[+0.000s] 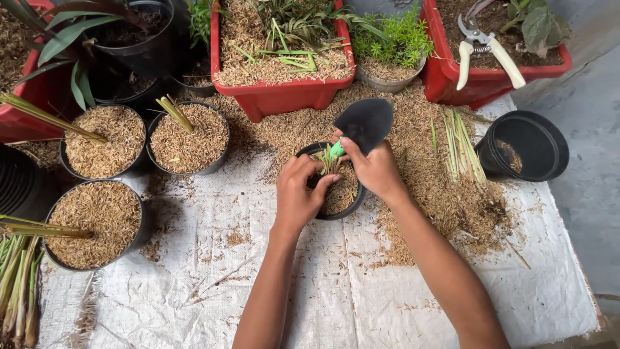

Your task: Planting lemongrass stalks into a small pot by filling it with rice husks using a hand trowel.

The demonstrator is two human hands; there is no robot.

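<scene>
Over the small black pot (352, 200) at the middle of the white sheet (361, 304), the right hand (378, 171) grips a black trowel (365, 123) by its green handle, its long axis slanting, blade pointing up and away to the right. The left hand (297, 197) pinches upright cuttings (329, 161) inside the pot.

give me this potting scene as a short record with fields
setting: white woven sheet strewn with rice husk
left hand: steadies a green cutting in the small black pot
right hand: grips a black trowel, blade up
filled pots: three black pots of husk on the left, each with a cutting
empty pot: at right, beside loose stalks
behind: red planters; pruners lie in the right one
</scene>
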